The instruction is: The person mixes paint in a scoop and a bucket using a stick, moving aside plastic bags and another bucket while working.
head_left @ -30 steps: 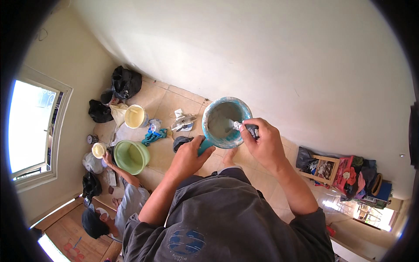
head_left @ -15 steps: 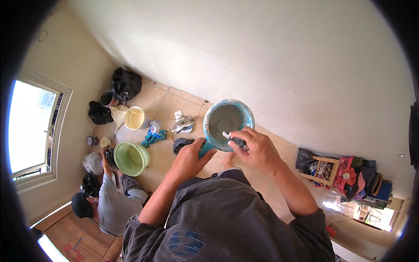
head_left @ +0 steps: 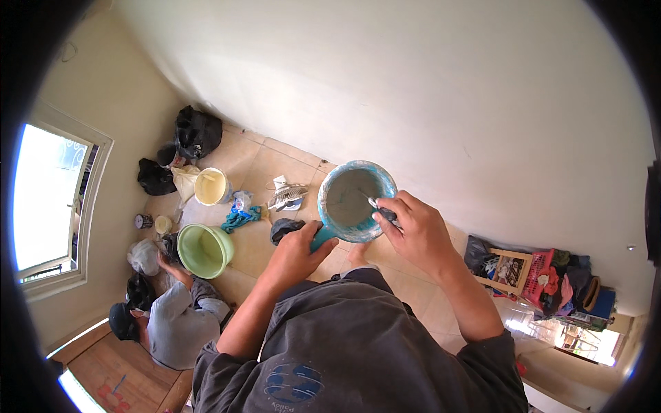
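Observation:
A round teal dipper [head_left: 319,191] smeared with whitish residue hangs in front of me above the floor, its handle pointing back to my left. My left hand [head_left: 300,249] is closed round that handle. Grey wet paste [head_left: 351,196] fills part of the dipper. At the dipper's right rim, my right hand [head_left: 412,224] grips what looks like a small trowel [head_left: 387,214] by its dark handle. The trowel's pale metal neck reaches over the paste, and its blade is hard to make out there.
A pale wall [head_left: 441,103] rises close ahead. On the left floor stand a green tub [head_left: 226,241], a cream bucket [head_left: 212,187] and black bags [head_left: 198,134]. A small fan [head_left: 288,197] lies beyond. A co-worker [head_left: 182,323] sits lower left; a red basket [head_left: 538,275] with clothes stands right.
My right hand and the trowel have moved slightly right, uncovering more paste. The dipper has shifted a little down and left. The co-worker's arm has dropped toward the white bag.

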A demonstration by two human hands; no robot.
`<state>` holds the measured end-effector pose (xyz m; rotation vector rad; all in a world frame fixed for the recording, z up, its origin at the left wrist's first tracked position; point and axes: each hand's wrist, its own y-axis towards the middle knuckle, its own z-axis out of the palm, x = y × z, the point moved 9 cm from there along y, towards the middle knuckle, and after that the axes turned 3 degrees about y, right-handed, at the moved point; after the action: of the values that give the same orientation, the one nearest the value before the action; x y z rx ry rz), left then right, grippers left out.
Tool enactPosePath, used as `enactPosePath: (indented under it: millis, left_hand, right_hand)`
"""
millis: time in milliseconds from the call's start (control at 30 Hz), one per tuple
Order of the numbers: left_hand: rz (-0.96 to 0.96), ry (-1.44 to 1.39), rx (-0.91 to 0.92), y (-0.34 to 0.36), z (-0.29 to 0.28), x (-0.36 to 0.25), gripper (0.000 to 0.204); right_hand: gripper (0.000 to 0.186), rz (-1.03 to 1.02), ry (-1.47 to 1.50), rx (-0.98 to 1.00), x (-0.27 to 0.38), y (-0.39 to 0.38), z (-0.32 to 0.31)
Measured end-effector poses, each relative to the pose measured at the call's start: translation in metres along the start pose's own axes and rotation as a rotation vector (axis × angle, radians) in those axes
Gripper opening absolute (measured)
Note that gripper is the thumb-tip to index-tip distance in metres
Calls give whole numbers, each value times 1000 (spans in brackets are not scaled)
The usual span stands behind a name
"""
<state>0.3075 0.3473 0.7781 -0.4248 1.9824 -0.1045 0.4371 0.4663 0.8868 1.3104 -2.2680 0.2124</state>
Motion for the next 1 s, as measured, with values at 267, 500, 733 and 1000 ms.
enactPosePath:
  millis: [267,500,733,1000]
  left_hand:
    - [30,12,1,0,3,2,36]
    - [67,6,-6,0,4,-4,36]
    - [48,56,21,1,3,-1,36]
    - [44,55,-11,-3,-3,-9,35]
  right_hand:
    - [31,-112,-4,92,15,0,3]
    - [54,-272,-219,198,27,-2,25]
    - [37,-291,-211,184,23,2,11]
    - [33,-293,-215,131,33,0,7]
